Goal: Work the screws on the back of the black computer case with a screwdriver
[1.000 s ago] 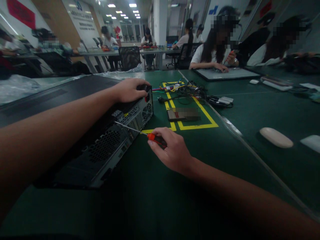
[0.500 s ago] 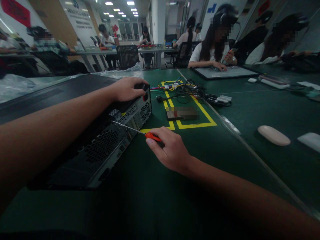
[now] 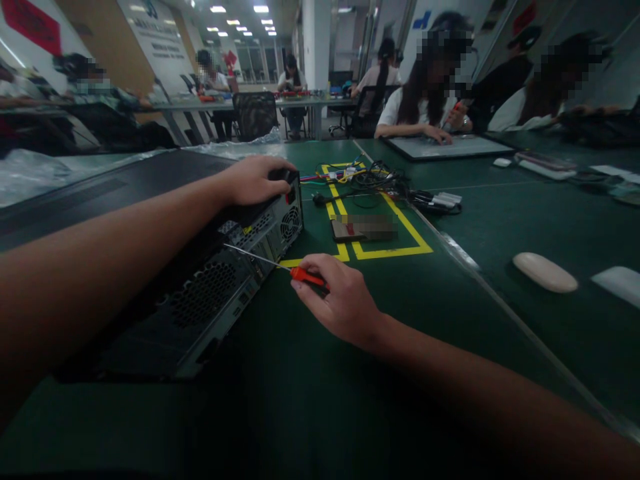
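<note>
The right hand [image 3: 344,297] grips the screwdriver [image 3: 306,275], whose shaft points left and slightly away from it, toward the back of the case [image 3: 205,293]. Farther ahead, the left hand [image 3: 257,180] rests on the case; whether it grips, I cannot tell.

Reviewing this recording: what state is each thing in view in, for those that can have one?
Computer case: lying on its broad side.
Screwdriver: held, shaft pointing at the case's rear; tip contact unclear.
Right hand: closed around the screwdriver's handle.
Left hand: laid over the case's upper rear edge.
Cables: tangled in a heap.
Black plug: loose, unplugged.
Phone-like slab: lying flat.
Plastic sheet: crumpled.
</note>
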`<act>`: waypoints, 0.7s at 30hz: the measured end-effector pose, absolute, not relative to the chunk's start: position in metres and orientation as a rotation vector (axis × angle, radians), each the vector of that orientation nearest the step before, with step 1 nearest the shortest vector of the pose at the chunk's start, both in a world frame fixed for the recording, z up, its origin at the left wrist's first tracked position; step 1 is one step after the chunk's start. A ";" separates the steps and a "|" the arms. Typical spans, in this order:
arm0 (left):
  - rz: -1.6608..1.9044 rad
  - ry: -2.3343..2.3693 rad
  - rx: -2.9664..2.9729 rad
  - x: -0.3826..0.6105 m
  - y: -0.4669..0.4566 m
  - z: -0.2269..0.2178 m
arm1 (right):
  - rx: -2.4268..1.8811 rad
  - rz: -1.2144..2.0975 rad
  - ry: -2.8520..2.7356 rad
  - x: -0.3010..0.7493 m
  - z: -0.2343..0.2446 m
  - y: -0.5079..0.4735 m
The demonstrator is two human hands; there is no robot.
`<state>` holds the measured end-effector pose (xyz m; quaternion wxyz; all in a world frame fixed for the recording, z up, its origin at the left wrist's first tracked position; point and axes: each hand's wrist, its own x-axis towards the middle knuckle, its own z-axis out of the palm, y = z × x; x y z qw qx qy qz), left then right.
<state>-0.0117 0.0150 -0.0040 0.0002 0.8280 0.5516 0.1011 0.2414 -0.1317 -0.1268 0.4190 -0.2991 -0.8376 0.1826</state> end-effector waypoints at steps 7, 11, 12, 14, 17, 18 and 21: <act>0.323 1.743 2.590 -0.010 0.013 -0.003 | -0.753 0.459 -2.096 0.241 -0.126 -0.133; 0.304 1.756 2.566 -0.008 0.011 -0.002 | -0.733 0.452 -2.093 0.242 -0.126 -0.133; 0.298 1.754 2.563 -0.008 0.011 -0.001 | -0.729 0.452 -2.092 0.242 -0.125 -0.132; 0.296 1.745 2.565 -0.009 0.012 -0.002 | -0.725 0.451 -2.089 0.242 -0.125 -0.132; 0.326 1.740 2.578 -0.012 0.014 -0.004 | -0.730 0.452 -2.091 0.242 -0.126 -0.133; 0.340 1.742 2.580 -0.012 0.015 -0.005 | -0.732 0.449 -2.092 0.242 -0.126 -0.133; 0.341 1.736 2.582 -0.011 0.014 -0.005 | -0.747 0.441 -2.102 0.241 -0.127 -0.134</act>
